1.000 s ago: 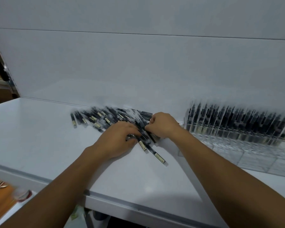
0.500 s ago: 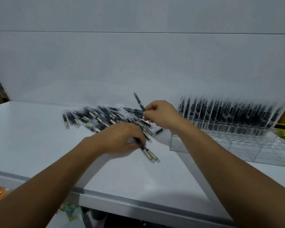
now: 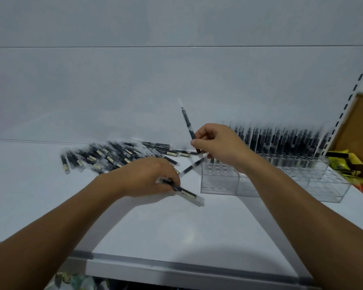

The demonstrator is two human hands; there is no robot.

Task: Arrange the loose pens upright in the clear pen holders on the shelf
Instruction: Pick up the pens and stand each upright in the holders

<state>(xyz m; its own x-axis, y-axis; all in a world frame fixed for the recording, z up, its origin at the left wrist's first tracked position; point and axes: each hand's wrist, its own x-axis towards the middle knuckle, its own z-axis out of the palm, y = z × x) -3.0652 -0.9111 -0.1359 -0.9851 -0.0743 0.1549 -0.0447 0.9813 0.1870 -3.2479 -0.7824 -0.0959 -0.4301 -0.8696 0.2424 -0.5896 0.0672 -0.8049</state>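
Shelf (image 3: 176,237), left fingers (image 3: 168,174) round flat pen (image 3: 188,193), right fingers (image 3: 199,141) round raised pen (image 3: 187,120), yellow packets (image 3: 342,162) beyond holders (image 3: 218,183)

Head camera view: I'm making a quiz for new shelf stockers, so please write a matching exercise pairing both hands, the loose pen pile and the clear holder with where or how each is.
Column 1:
1 right hand
2 left hand
3 loose pen pile
4 clear pen holder

Column 2:
A lies flat on the shelf, behind the left hand
B pinches a raised pen pointing up
C stands at the right, back rows full of upright pens
D grips a flat pen down at the shelf

Pairs: 1-B, 2-D, 3-A, 4-C
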